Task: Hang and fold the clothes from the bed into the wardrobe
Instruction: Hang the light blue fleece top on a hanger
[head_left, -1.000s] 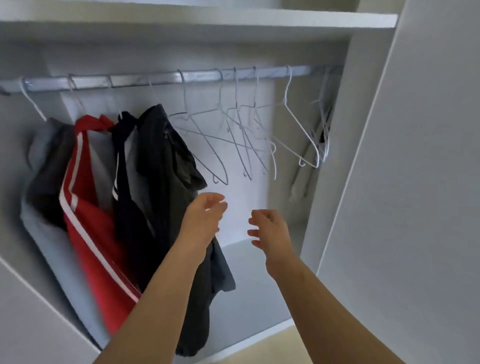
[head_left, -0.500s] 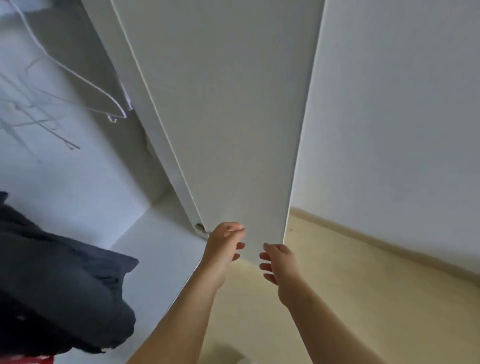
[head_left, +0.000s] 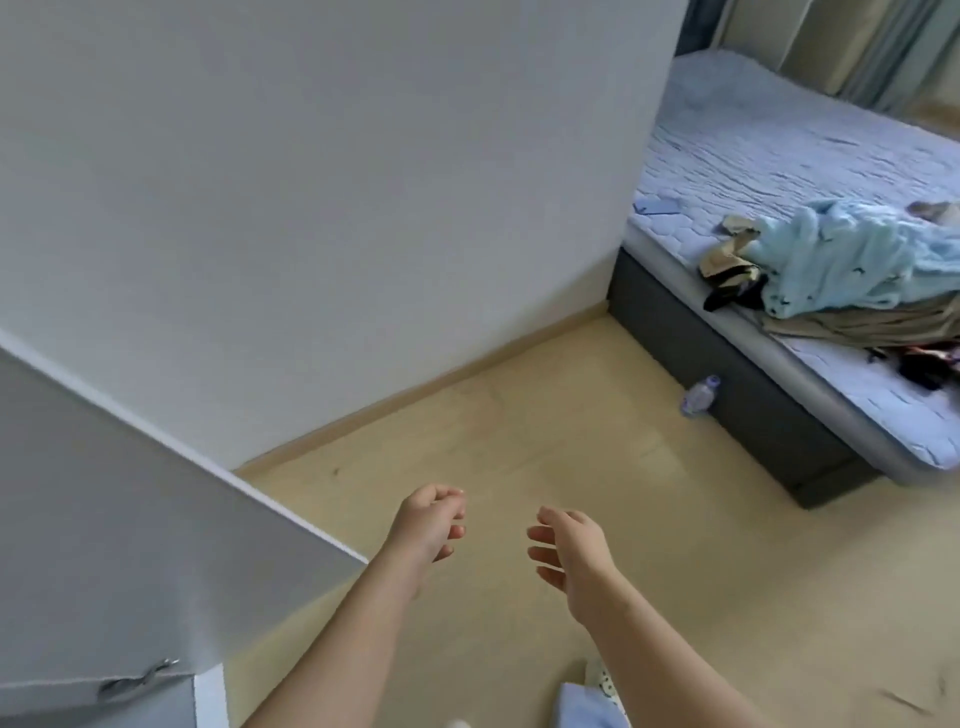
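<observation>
The clothes (head_left: 852, 291) lie in a rumpled heap on the bed (head_left: 779, 156), at the near edge of the mattress, towards its right end. On top is a pale blue fleecy garment (head_left: 841, 254) with small dark motifs too small to make out. Under it are flat beige layers (head_left: 862, 325), with dark pieces sticking out at the left and a dark red-and-black scrap (head_left: 924, 361) just beside the pile. The mattress cover is lilac-white and quilted in a honeycomb pattern, and it sits on a dark grey base (head_left: 753, 410). A flat bluish rectangle (head_left: 658, 207) rests at the mattress edge by the wall (head_left: 311, 208).

A clear plastic bottle (head_left: 700, 397) stands on the floor (head_left: 571, 415) against the base. Its purple label is too blurred to read. The floor is smooth and pale yellow, and a wooden skirting board (head_left: 415, 384) runs along the plain white wall.

Both bare hands hang over the floor, well apart from the bed. The left hand (head_left: 428, 527) has a loosely curled grip that holds nothing. The right hand (head_left: 571, 551) has a slack, spread grip, also empty. A white wardrobe door (head_left: 104, 519) with a metal hinge (head_left: 140, 678) fills the lower left.
</observation>
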